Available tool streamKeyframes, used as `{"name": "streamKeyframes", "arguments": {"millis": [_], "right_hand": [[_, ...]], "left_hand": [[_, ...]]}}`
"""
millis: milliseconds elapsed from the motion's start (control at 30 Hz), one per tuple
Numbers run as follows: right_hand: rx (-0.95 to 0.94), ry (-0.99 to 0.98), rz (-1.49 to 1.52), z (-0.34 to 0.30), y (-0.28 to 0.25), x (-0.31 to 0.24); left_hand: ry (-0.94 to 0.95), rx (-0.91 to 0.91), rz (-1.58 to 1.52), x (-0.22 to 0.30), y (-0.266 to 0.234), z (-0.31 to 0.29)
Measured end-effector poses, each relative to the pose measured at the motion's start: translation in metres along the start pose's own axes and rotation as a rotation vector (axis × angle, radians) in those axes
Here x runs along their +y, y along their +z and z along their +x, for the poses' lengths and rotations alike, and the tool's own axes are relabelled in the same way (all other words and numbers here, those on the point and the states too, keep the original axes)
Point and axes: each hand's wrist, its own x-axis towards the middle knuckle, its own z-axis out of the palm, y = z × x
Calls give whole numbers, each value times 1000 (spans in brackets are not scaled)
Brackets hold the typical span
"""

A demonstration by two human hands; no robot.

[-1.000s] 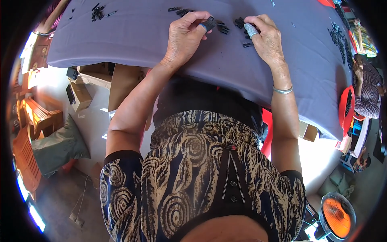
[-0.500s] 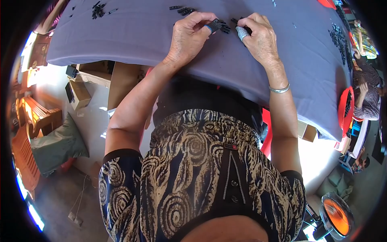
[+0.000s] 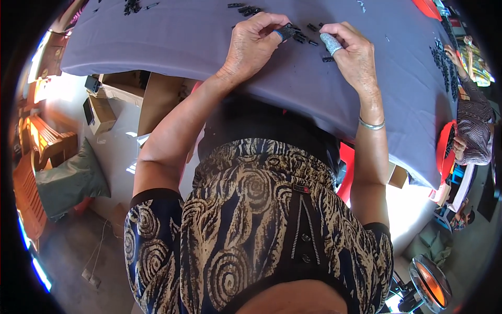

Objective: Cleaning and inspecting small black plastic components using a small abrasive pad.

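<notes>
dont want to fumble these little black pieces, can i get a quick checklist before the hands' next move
1. Left hand thumb covered: ok, black cover on.
2. Right hand thumb covered: ok, grey cover on.
3. Black pieces close by: ok, some lie on the cloth between the hands.
4. All pieces in one group: not ok, others lie scattered, including a lone piece below the right fingertips.
5. Right fingertips free of pieces: cannot tell, the grip is partly hidden.

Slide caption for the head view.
Left hand with black thumb sleeve, right hand with grey thumb sleeve, near small oblong black pieces on purplish fabric.
</notes>
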Motion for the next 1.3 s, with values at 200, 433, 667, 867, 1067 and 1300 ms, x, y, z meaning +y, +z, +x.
{"name": "streamKeyframes", "arguments": {"millis": [200, 433, 667, 867, 1067, 1300], "right_hand": [[-184, -377, -521, 0, 10, -7], [-83, -228, -195, 7, 16, -3], [-104, 227, 828, 6, 14, -12], [-23, 136, 806, 1, 29, -10], [-22, 85, 607, 0, 28, -7], [-39, 40, 491, 0, 27, -6]], "left_hand": [[7, 9, 3, -1, 2, 1], [13, 9, 31, 1, 4, -1], [56, -46, 14, 1, 11, -2], [56, -28, 0, 0, 11, -3], [36, -43, 53, -2, 10, -3], [59, -51, 46, -2, 10, -4]]}}
